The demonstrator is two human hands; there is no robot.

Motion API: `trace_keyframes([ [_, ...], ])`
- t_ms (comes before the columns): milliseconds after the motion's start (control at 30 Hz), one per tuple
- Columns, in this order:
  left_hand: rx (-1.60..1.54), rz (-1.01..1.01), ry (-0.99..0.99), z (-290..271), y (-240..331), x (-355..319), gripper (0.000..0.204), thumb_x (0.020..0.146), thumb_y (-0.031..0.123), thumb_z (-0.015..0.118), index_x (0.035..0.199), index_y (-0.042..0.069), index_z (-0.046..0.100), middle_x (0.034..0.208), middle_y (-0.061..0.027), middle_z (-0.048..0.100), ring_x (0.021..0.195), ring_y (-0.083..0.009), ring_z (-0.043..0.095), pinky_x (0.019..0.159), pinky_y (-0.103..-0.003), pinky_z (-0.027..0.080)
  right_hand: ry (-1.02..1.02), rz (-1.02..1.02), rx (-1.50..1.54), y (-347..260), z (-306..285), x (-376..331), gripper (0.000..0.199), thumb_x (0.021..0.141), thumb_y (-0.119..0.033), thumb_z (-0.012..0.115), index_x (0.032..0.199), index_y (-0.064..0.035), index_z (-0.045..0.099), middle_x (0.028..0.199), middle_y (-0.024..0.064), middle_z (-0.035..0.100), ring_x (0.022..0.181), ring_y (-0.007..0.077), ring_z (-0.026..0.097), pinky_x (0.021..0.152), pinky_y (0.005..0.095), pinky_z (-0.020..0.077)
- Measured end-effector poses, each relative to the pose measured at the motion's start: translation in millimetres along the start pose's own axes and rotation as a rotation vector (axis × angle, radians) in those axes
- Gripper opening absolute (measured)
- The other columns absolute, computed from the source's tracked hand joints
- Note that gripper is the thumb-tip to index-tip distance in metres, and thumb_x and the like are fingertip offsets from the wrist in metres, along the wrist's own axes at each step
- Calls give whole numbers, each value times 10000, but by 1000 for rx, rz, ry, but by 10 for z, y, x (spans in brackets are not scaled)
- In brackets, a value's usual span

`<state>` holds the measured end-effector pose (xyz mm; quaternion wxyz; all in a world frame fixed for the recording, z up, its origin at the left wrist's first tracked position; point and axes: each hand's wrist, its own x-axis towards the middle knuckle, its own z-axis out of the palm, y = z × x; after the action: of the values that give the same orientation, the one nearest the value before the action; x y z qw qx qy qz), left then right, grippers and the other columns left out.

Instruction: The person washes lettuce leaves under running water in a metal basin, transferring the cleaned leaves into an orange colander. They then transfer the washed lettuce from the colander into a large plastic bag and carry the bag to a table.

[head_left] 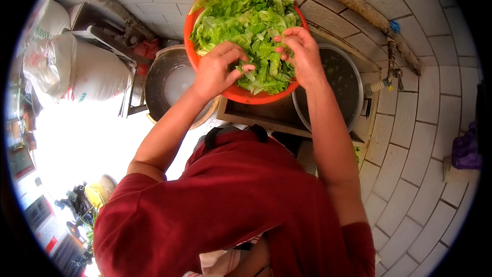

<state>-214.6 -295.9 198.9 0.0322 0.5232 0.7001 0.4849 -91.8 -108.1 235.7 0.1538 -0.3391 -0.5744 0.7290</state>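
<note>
In the head view, torn green lettuce (246, 23) fills an orange-red plastic colander (247, 97), heaped in its round bowl and reaching close to the rim on most sides. The leaves look crisp and loosely ruffled, bright yellow-green over most of the heap, deeper green towards the far edge of the colander, with pale, almost white ribs showing among the frilled pieces; several longer ribs lie at the left inside edge of the colander. Over the near half of the colander are the person's 2 bare hands. The left hand (221, 70) is at the colander's near left, fingers curled inwards with the thumb pointing across the leaves; whether thumb and fingers are clamped on a piece of leaf, I cannot tell. The right hand (303, 55) is at the colander's right side, its fingers bent and slightly apart from one another at the tips; I cannot tell whether a scrap of leaf is pinched there either. To the left of the colander, and partly covered by it, is a round, dark-walled basin (155, 84) with a paler bottom. To the right of the colander is a round metal pot (335, 84) holding dark liquid with small green bits in it, partly hidden by the right forearm. Further right of the colander, a tap (393, 72) hangs from a pipe (361, 13) along the tiled wall (400, 118).
</note>
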Motion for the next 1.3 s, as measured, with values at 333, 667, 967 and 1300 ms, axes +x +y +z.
trace_keyframes([
  [333,-143,-273,273,-129,-129,320,127,924,130,652,986,21,675,915,-71,650,799,-148,598,685,-267,476,228,-469,-1236,208,168,289,131,858,-195,705,953,-110,674,980,88,615,855,307,647,720,443,512],
  [667,-67,-277,250,-181,-391,422,140,930,171,645,999,62,698,946,-66,677,808,-164,634,699,-295,495,-70,-85,200,13,-19,168,166,964,-209,603,1099,-114,624,995,8,610,820,122,534,688,264,416],
  [967,465,-213,65,179,-386,883,184,879,272,675,984,127,716,881,-79,645,788,-279,644,686,-402,508,-130,129,530,-74,30,11,217,1019,-330,503,985,-119,538,945,45,568,793,132,509,644,261,410],
  [1300,-166,-204,170,130,-28,482,165,838,86,730,977,39,654,853,-68,716,757,-150,683,678,-273,544,-103,-97,126,195,240,-145,227,935,-230,675,1057,-67,575,807,-17,520,606,62,485,495,218,358],
])
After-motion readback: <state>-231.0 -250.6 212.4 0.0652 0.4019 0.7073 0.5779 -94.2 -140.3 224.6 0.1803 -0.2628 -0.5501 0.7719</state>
